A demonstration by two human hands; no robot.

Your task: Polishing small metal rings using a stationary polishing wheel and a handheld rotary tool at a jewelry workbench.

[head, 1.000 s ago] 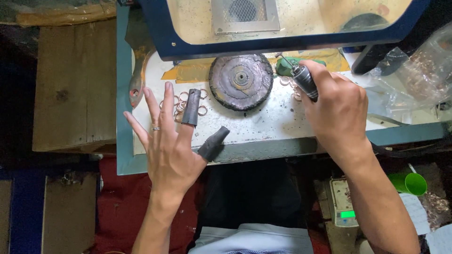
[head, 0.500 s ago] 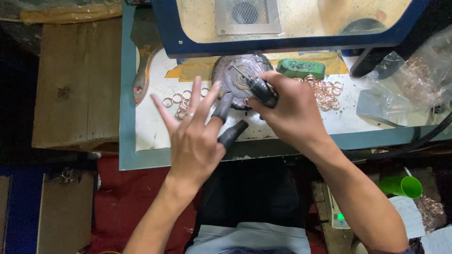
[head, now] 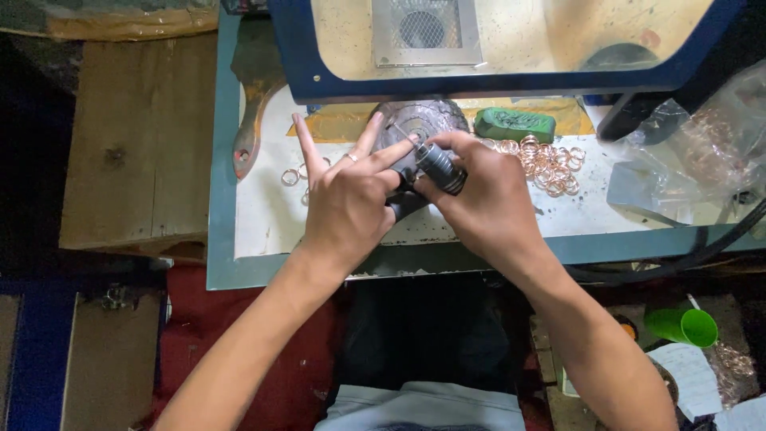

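Note:
My right hand [head: 487, 203] grips a black rotary handpiece [head: 439, 166], its thin metal tip pointing up-left over a dark round disc [head: 431, 116]. My left hand [head: 347, 199] is pressed against it from the left, with three fingers spread. Its black-sleeved thumb and finger curl in under the tool tip. Whatever lies between them is hidden. A heap of copper-coloured rings [head: 546, 164] lies just right of my right hand. A few loose rings [head: 290, 177] sit left of my left hand.
A green compound bar [head: 515, 124] lies behind the ring heap. A blue-framed box with a vent [head: 511, 48] stands at the back of the white worktop [head: 271, 215]. A clear bag of rings [head: 702, 152] sits right, a green cup [head: 682, 326] lower right, a wooden board [head: 136, 136] left.
My right hand has carried the handpiece from the right to the middle in front of the disc. My left hand moved up and right to meet it, its sleeved finger and thumb curling in.

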